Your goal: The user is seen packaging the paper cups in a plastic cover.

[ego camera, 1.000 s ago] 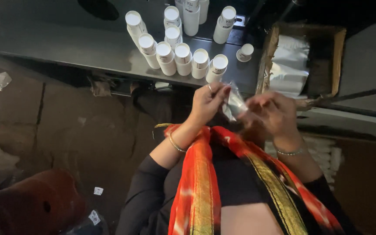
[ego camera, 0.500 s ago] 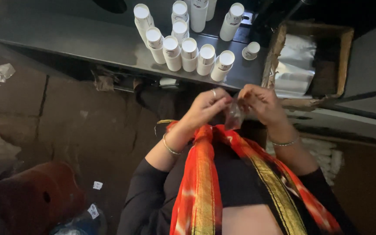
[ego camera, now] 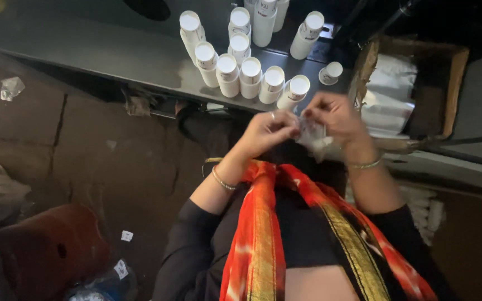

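Fingers (ego camera: pixel 288 129) of the left hand (ego camera: pixel 269 131) and of the right hand (ego camera: pixel 336 117) are pinched together on a small clear plastic wrapper (ego camera: pixel 314 136), held between them in the air just in front of the desk (ego camera: pixel 112 56). By the look of it, the step in hand is working this wrapper open or apart; the next move would call for a firm two-sided pull while staying clear of the white bottles (ego camera: pixel 252 75) clustered at the desk edge beside the cardboard box (ego camera: pixel 453 83).
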